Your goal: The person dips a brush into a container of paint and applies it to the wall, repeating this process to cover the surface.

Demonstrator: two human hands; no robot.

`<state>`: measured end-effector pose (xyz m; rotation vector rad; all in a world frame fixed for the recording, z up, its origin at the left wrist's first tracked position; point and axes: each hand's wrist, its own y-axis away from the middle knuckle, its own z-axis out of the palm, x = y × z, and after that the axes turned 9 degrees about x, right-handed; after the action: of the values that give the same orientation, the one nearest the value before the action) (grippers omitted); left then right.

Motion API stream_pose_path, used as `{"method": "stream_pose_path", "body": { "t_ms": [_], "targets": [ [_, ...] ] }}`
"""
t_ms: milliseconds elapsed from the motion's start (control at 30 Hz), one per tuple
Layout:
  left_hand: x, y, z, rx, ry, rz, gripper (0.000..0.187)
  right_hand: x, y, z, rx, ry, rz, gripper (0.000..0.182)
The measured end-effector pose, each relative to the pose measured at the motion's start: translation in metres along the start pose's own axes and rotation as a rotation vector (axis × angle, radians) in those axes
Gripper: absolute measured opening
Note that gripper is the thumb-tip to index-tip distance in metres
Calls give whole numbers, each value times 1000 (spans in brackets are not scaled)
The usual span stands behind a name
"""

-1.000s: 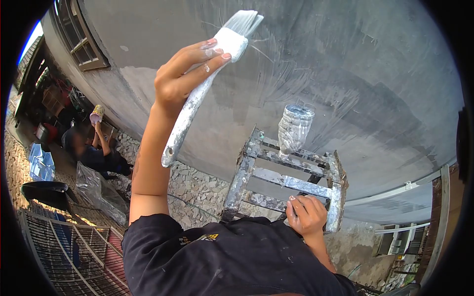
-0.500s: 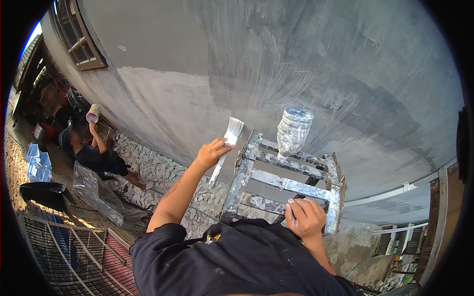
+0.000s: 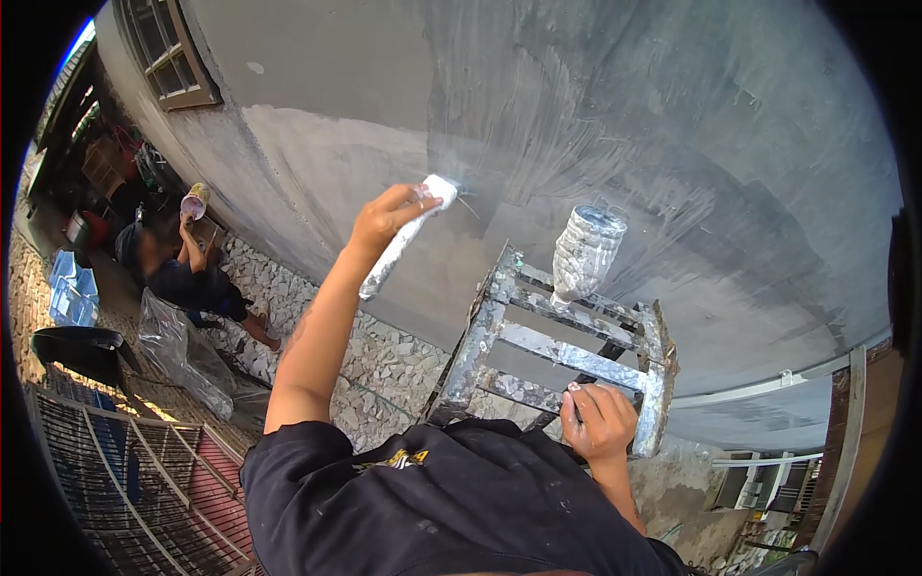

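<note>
My left hand (image 3: 387, 219) is raised to the wall (image 3: 336, 182) and closed around a white paintbrush (image 3: 394, 252). The brush's handle slants down to the left, while its bristle end is against or very near the grey surface. In front of my chest, my right hand (image 3: 603, 422) is curled shut beside the lower rung of a paint-splashed wooden step ladder (image 3: 552, 348). White paint marks its fingertips, and whatever its fingers may hold is hidden. On the ladder's upper rungs stands a paint-crusted container (image 3: 584, 257) with bluish-white contents at its opening.
At the left, another person (image 3: 197, 269) sits low by the wall, holding up a small bucket (image 3: 195, 202). Rubble stones (image 3: 384, 360) cover the ground along the wall. A wire rack (image 3: 134, 480), a clear plastic sheet (image 3: 182, 350) and a blue crate (image 3: 74, 290) lie lower left. A window (image 3: 173, 58) is upper left.
My left hand has moved up and left with the paintbrush, bringing its bristles to the wall. My right hand has stayed by the ladder. The other person's bucket has tilted.
</note>
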<state>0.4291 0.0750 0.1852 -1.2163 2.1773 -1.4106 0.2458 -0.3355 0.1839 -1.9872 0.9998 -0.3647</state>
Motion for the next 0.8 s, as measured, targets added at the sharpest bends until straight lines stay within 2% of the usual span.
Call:
{"method": "stream_pose_path", "body": {
  "t_ms": [100,133,200,267,400,533,600,733,800],
  "targets": [
    [12,-52,-30,274,-25,202,38,0,-1,0,12,7,-5,16],
    [16,-57,-35,271,-26,202,38,0,-1,0,15,11,-5,16],
    [21,-60,-40,416,-73,279,37,0,0,0,8,9,-2,16],
    [14,-39,-26,441,-76,258,34,0,0,1,3,10,-3,16],
    [-10,52,25,249,-61,31,29,0,-1,1,8,14,-6,16],
    [-14,155,67,1,-61,-169,31,0,0,1,-12,13,-4,16],
    [-14,190,79,-99,-38,-188,31,-2,-4,-1,-21,-2,-3,14],
    [-17,218,88,-277,42,-316,35,-3,-6,-2,-45,-18,7,13],
    [-25,209,87,-267,65,-320,36,-3,-5,-1,-41,-22,3,13]
  ]
}}
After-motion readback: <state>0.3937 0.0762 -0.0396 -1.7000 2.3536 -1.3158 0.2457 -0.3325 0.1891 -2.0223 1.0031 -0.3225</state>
